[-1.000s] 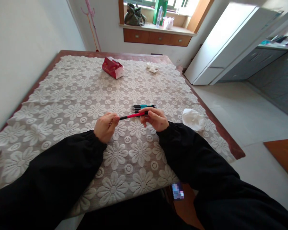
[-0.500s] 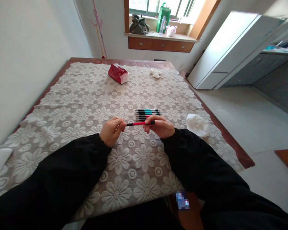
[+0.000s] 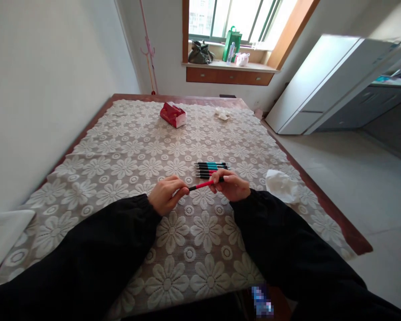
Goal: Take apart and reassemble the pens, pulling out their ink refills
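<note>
Two hands grip one pen [image 3: 203,184]: our left hand [image 3: 166,199] pinches its near-left tip, our right hand [image 3: 231,186] its far-right end.

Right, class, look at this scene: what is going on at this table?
A person in black sleeves holds a red pen between both hands above a lace tablecloth. The left hand pinches its dark tip end; the right hand grips the other end. Just beyond lie more pens side by side, a crumpled white tissue to the right, and a red tissue pack farther off.
</note>
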`<state>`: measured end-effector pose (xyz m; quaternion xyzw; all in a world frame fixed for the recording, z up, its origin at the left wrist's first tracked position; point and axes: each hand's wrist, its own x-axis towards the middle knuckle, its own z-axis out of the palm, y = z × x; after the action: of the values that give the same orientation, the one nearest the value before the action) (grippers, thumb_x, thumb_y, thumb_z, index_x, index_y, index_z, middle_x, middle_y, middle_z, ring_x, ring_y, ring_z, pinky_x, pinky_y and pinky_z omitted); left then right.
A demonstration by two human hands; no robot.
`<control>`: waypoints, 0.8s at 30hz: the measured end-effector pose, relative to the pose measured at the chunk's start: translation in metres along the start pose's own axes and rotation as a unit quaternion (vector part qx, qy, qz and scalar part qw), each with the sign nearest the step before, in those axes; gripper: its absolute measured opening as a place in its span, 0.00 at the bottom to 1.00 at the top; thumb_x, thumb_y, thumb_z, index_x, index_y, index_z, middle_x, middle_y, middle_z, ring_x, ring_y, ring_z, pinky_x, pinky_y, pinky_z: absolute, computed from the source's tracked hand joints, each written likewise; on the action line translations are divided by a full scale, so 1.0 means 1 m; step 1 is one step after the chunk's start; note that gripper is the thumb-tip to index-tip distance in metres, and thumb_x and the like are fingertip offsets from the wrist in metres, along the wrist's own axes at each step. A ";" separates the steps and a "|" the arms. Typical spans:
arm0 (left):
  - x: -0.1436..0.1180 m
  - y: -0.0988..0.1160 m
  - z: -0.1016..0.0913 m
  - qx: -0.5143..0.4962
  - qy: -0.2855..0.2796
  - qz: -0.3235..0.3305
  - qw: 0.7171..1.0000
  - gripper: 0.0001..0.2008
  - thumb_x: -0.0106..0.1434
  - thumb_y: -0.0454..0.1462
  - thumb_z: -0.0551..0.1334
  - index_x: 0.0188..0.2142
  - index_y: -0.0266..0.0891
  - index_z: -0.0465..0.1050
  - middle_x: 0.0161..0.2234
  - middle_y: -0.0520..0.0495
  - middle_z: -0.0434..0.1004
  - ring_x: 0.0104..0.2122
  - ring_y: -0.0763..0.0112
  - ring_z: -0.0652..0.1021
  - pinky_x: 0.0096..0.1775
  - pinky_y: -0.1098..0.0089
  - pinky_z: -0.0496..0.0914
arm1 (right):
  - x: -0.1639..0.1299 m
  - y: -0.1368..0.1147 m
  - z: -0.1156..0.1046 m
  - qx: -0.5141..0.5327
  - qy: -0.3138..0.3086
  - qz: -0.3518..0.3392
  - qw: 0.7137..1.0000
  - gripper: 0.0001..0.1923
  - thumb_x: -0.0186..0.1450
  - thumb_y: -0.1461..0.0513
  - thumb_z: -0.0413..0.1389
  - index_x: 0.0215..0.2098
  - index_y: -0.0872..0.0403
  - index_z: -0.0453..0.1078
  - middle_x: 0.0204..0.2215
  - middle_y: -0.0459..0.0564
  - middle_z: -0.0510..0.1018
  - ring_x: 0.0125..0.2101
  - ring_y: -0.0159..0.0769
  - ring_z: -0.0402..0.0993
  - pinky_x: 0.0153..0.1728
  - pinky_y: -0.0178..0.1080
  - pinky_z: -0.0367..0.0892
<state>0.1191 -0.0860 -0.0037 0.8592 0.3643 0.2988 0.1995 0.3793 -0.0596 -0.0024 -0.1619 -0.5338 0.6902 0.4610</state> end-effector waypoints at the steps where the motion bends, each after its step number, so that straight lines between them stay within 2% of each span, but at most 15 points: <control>1: 0.000 0.000 0.001 0.002 0.006 -0.007 1.000 0.16 0.74 0.42 0.52 0.36 0.39 0.76 0.34 0.47 0.78 0.37 0.67 0.77 0.41 0.68 0.69 | 0.000 -0.001 -0.002 -0.033 0.003 -0.003 0.999 0.16 0.63 0.51 0.55 0.34 0.56 0.73 0.19 0.45 0.68 0.23 0.37 0.68 0.26 0.39 0.62; 3: 0.000 -0.001 0.002 0.014 0.027 -0.029 0.999 0.16 0.74 0.42 0.53 0.37 0.39 0.76 0.34 0.47 0.78 0.37 0.67 0.77 0.42 0.67 0.70 | -0.002 -0.006 -0.006 -0.145 0.012 -0.008 0.989 0.18 0.66 0.50 0.53 0.37 0.56 0.73 0.21 0.46 0.71 0.23 0.35 0.67 0.27 0.38 0.62; 4: 0.000 -0.002 0.003 0.021 0.038 -0.040 0.998 0.15 0.74 0.42 0.54 0.37 0.39 0.76 0.34 0.47 0.78 0.37 0.67 0.77 0.42 0.67 0.70 | -0.003 -0.008 -0.008 -0.223 0.017 -0.014 0.975 0.17 0.67 0.50 0.53 0.38 0.55 0.73 0.21 0.45 0.71 0.23 0.34 0.67 0.27 0.37 0.62; 6: 0.000 -0.004 0.004 0.038 0.053 -0.057 0.996 0.14 0.73 0.43 0.55 0.38 0.39 0.76 0.35 0.47 0.78 0.38 0.66 0.77 0.42 0.66 0.70 | -0.004 -0.014 -0.012 -0.391 0.010 -0.029 0.920 0.12 0.68 0.54 0.54 0.40 0.54 0.71 0.23 0.44 0.73 0.22 0.32 0.66 0.28 0.36 0.61; 8: 0.000 -0.005 0.005 0.050 0.055 -0.068 0.995 0.13 0.72 0.44 0.57 0.39 0.40 0.76 0.35 0.47 0.78 0.38 0.65 0.77 0.42 0.66 0.71 | -0.005 -0.018 -0.015 -0.526 -0.026 -0.056 0.848 0.07 0.67 0.59 0.55 0.41 0.53 0.70 0.26 0.45 0.75 0.24 0.31 0.66 0.30 0.36 0.61; 9: 0.000 -0.005 0.006 0.053 0.054 -0.073 0.994 0.12 0.71 0.44 0.58 0.40 0.40 0.76 0.35 0.47 0.78 0.38 0.65 0.77 0.42 0.65 0.71 | -0.005 -0.019 -0.016 -0.570 -0.050 -0.073 0.817 0.06 0.66 0.60 0.55 0.40 0.53 0.69 0.28 0.46 0.76 0.26 0.32 0.67 0.31 0.36 0.61; 11: 0.000 -0.005 0.006 0.053 0.047 -0.081 0.994 0.10 0.69 0.44 0.61 0.40 0.41 0.77 0.35 0.47 0.78 0.38 0.64 0.78 0.42 0.65 0.71 | -0.005 -0.021 -0.018 -0.620 -0.094 -0.093 0.774 0.04 0.66 0.61 0.55 0.38 0.53 0.69 0.29 0.48 0.76 0.29 0.34 0.68 0.32 0.36 0.62; 15: 0.001 -0.004 0.006 0.048 0.035 -0.085 0.995 0.06 0.66 0.41 0.65 0.40 0.42 0.77 0.37 0.47 0.79 0.40 0.63 0.78 0.43 0.64 0.72 | -0.003 -0.023 -0.023 -0.656 -0.129 -0.085 0.739 0.04 0.66 0.62 0.55 0.38 0.53 0.69 0.30 0.49 0.76 0.31 0.36 0.69 0.33 0.36 0.61; 20: 0.002 -0.003 0.005 0.054 0.019 -0.097 0.994 0.05 0.66 0.38 0.63 0.41 0.42 0.77 0.38 0.47 0.80 0.42 0.62 0.78 0.46 0.63 0.72 | -0.004 -0.037 -0.036 -0.699 -0.148 -0.040 0.699 0.02 0.64 0.63 0.55 0.36 0.52 0.70 0.33 0.50 0.76 0.35 0.38 0.69 0.37 0.37 0.62; 24: 0.002 -0.002 0.004 0.068 -0.018 -0.063 0.996 0.06 0.66 0.38 0.64 0.43 0.43 0.76 0.42 0.47 0.81 0.46 0.60 0.77 0.49 0.59 0.71 | -0.007 -0.048 -0.046 -0.724 -0.135 -0.007 0.676 0.03 0.63 0.61 0.57 0.33 0.52 0.70 0.33 0.49 0.75 0.36 0.38 0.70 0.37 0.37 0.61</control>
<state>0.1224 -0.0835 -0.0071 0.8510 0.4340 0.2450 0.1654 0.4380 -0.0379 0.0206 -0.3464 -0.9242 0.0983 0.1275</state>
